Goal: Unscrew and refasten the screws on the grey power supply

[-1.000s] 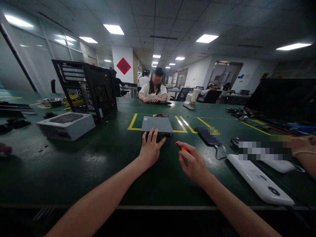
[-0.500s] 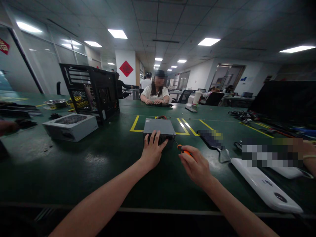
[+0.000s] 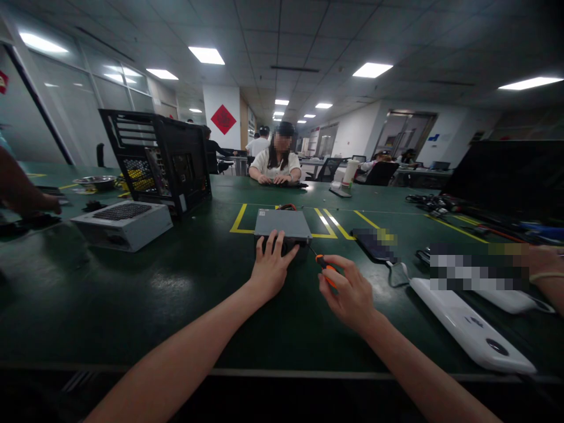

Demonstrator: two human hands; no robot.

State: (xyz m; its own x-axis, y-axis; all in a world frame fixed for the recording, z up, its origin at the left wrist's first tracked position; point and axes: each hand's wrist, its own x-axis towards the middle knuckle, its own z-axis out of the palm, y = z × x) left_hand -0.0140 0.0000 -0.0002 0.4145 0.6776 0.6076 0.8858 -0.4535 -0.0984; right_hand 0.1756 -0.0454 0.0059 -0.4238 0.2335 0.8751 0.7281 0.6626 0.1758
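Green tabletop (image 3: 282,346) beneath; our splayed left hand (image 3: 270,267) should brace the power supply (image 3: 282,222), our right hand (image 3: 351,295), clamped on the orange-handled screwdriver (image 3: 324,266), aim straight toward ten o'clock.

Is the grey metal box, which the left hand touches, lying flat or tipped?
Flat: the grey metal box rests on the green table, its top level, with the left hand against its near edge.
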